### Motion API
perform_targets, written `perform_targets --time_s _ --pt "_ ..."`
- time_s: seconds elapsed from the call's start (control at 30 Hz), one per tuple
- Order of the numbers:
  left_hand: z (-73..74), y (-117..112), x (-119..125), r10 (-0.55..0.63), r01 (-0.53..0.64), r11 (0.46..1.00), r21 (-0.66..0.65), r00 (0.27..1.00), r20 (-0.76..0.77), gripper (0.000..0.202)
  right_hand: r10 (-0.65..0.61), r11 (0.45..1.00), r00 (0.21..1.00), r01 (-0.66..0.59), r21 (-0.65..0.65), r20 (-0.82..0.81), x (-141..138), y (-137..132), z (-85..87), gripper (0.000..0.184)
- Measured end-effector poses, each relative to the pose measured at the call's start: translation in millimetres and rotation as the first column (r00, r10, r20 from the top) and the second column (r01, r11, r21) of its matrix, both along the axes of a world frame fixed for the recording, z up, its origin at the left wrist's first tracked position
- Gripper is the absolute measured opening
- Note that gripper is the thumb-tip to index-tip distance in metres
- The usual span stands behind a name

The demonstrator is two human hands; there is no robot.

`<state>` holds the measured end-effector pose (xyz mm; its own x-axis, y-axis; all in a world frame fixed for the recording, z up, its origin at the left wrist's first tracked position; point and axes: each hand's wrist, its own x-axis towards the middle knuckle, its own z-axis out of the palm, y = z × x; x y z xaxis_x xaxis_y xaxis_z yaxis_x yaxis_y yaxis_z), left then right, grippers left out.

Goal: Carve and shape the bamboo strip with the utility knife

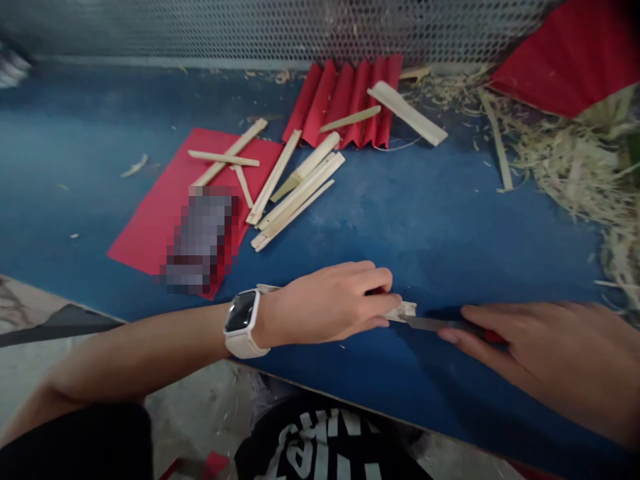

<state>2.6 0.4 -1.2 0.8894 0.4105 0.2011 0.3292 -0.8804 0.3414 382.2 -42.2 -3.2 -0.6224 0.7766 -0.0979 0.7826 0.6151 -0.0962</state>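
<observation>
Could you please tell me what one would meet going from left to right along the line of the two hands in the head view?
Smartwatch → left hand → knife blade → right hand.

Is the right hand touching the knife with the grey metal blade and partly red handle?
Touching: the head view shows the right hand closed around the knife.

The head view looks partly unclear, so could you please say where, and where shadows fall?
In the head view, shadow darkens the blue table below the knife and right hand; there, coarse pixelation masks an object on the red sheet, and the shavings at right look slightly smeared.
</observation>
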Motion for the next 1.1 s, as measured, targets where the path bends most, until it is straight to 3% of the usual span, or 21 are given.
perform_targets --time_s 0.07,0.2,0.33,0.53,0.73,1.1 --pt "0.9 -1.1 -1.0 0.006 -0.004 0.999 -0.036 0.999 0.045 0.021 0.068 0.997 0.998 -0.068 -0.039 -0.005 -11.0 6.5 15.0 0.056" --pt "3.2 -3.8 -4.2 0.076 -0.058 0.99 -0.128 0.987 0.141 0.021 0.023 0.992 0.999 -0.019 -0.127 0.033 -24.1 10.6 32.1 0.06" --pt "7.9 -5.1 -5.8 0.075 -0.051 0.982 -0.184 0.989 0.129 0.021 -0.021 0.994 0.998 0.026 -0.109 0.052 -27.6 4.1 33.0 0.067" --pt "12.2 -8.6 -4.5 0.098 -0.075 0.979 -0.187 0.988 0.121 0.039 0.04 0.999 0.999 -0.04 -0.001 -0.008 -27.5 0.0 33.5 0.076" --pt "14.2 -14.5 -2.4 0.152 -0.114 0.959 -0.26 0.98 0.132 0.03 0.026 0.992 0.997 -0.017 -0.124 0.078 -27.1 2.7 39.3 0.073" --pt "17.1 -18.7 -3.7 0.163 -0.133 0.956 -0.263 0.982 0.096 0.04 0.044 0.977 0.995 -0.024 -0.211 0.092 -36.4 5.5 48.5 0.078"
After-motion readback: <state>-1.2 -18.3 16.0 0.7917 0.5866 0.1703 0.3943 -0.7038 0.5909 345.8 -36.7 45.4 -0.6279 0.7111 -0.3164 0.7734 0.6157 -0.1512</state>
